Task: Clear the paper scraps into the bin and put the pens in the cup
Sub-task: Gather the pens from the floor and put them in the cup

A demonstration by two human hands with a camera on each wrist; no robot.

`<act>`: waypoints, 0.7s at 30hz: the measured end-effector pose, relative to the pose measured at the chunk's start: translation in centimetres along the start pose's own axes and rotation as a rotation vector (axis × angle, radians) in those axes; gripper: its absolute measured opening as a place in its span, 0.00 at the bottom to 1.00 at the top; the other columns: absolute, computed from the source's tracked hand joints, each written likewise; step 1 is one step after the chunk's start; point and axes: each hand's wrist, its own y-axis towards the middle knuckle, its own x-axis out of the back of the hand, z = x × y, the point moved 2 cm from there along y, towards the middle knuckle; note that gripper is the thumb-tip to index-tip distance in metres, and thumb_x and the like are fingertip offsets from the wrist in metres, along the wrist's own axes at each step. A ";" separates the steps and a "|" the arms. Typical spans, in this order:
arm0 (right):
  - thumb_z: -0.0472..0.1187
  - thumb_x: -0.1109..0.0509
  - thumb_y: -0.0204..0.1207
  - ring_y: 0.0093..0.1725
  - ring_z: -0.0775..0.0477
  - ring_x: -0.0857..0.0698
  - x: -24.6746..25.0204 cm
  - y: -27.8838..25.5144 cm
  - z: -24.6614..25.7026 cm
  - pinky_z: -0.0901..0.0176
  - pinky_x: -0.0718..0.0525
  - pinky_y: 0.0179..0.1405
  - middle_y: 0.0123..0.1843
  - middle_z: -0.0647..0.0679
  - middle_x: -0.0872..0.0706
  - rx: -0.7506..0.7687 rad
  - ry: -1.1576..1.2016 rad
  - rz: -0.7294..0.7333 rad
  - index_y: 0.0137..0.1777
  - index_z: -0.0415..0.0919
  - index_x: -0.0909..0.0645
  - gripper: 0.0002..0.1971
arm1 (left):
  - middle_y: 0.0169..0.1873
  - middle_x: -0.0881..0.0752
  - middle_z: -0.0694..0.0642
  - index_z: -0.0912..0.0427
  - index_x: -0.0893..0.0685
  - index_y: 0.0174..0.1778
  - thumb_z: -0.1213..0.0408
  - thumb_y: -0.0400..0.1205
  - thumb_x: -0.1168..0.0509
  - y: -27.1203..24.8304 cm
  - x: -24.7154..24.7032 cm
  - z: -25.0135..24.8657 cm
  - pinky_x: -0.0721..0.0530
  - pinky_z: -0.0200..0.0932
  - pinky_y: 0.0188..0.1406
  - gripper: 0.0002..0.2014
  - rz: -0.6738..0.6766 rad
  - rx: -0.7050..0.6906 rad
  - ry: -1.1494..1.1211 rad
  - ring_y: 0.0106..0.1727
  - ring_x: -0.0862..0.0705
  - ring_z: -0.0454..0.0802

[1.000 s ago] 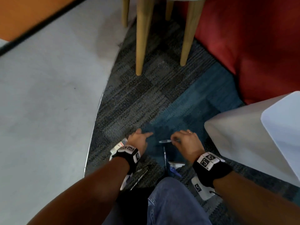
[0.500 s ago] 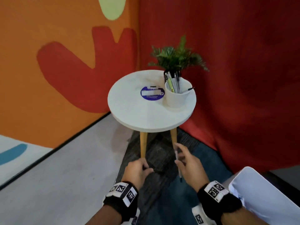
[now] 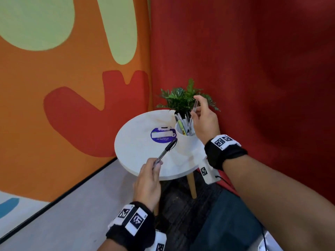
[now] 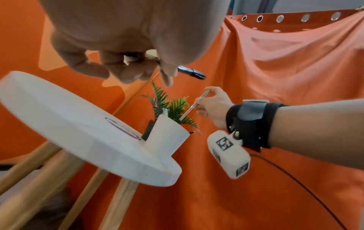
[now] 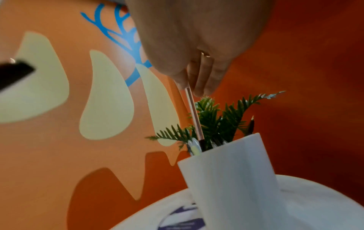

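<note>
A white cup holding several pens stands on the round white table. My right hand pinches a clear pen above the cup, its lower end dipping inside the rim. My left hand hovers over the table's near edge and grips a black pen that points up toward the cup. No paper scraps or bin show.
A small green plant stands just behind the cup. A purple round sticker lies on the tabletop. Red curtain hangs close on the right, an orange wall on the left. Wooden table legs stand over dark carpet.
Both hands rose from the carpet up to the table. The right hand carried its pen over the cup and lowered its tip in; the left hand now shows a black pen.
</note>
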 end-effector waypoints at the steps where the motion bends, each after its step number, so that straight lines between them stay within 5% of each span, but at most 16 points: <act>1: 0.34 0.37 0.82 0.46 0.39 0.16 -0.3 0.6 -0.3 0.45 0.17 0.46 0.47 0.44 0.13 0.003 -0.102 0.042 0.75 0.52 0.33 0.24 | 0.43 0.19 0.46 0.41 0.27 0.48 0.50 0.87 0.50 1.0 -0.3 -1.0 0.22 0.56 0.55 0.08 -0.010 0.009 0.010 0.50 0.20 0.50; 6: 0.35 0.45 0.81 0.59 0.37 0.23 -2.3 1.4 -2.1 0.42 0.29 0.56 0.49 0.46 0.14 -0.063 -0.424 0.307 0.81 0.58 0.43 0.30 | 0.51 0.25 0.47 0.41 0.24 0.48 0.50 0.87 0.55 5.8 -1.6 -6.3 0.39 0.51 0.58 0.13 -0.036 0.144 0.098 0.55 0.30 0.48; 9: 0.40 0.46 0.83 0.67 0.36 0.29 -2.7 1.7 -2.4 0.41 0.34 0.57 0.62 0.46 0.20 -0.121 -0.409 0.387 0.84 0.62 0.52 0.32 | 0.56 0.28 0.53 0.42 0.18 0.51 0.54 0.87 0.53 9.7 -2.6 -8.1 0.33 0.50 0.65 0.16 -0.061 0.177 -0.090 0.57 0.31 0.51; 11: 0.38 0.46 0.81 0.69 0.36 0.31 -2.4 1.7 -2.2 0.40 0.34 0.58 0.66 0.46 0.23 -0.133 -0.409 0.419 0.84 0.61 0.54 0.35 | 0.51 0.21 0.53 0.50 0.16 0.54 0.58 0.88 0.49 12.2 -3.4 -9.2 0.22 0.40 0.55 0.15 -0.091 0.117 -0.233 0.53 0.22 0.51; 13: 0.36 0.45 0.78 0.69 0.36 0.31 -1.9 1.7 -2.1 0.40 0.35 0.58 0.66 0.46 0.22 -0.139 -0.401 0.432 0.84 0.61 0.54 0.38 | 0.39 0.19 0.51 0.56 0.16 0.51 0.60 0.87 0.45 14.2 -4.4 -10.5 0.21 0.39 0.39 0.12 -0.079 0.080 -0.300 0.40 0.22 0.49; 16: 0.35 0.45 0.75 0.70 0.37 0.31 -1.3 1.6 -2.3 0.39 0.35 0.60 0.66 0.47 0.21 -0.168 -0.379 0.440 0.84 0.62 0.54 0.40 | 0.27 0.22 0.53 0.60 0.18 0.41 0.59 0.85 0.39 16.8 -6.1 -11.3 0.29 0.42 0.32 0.11 -0.046 0.091 -0.167 0.31 0.25 0.54; 21: 0.34 0.43 0.74 0.70 0.39 0.30 -0.5 1.6 -2.4 0.38 0.34 0.62 0.64 0.50 0.19 -0.170 -0.348 0.473 0.84 0.62 0.55 0.42 | 0.33 0.15 0.58 0.64 0.14 0.41 0.60 0.80 0.31 18.4 -8.5 -9.3 0.23 0.43 0.35 0.10 0.097 0.263 0.162 0.36 0.18 0.58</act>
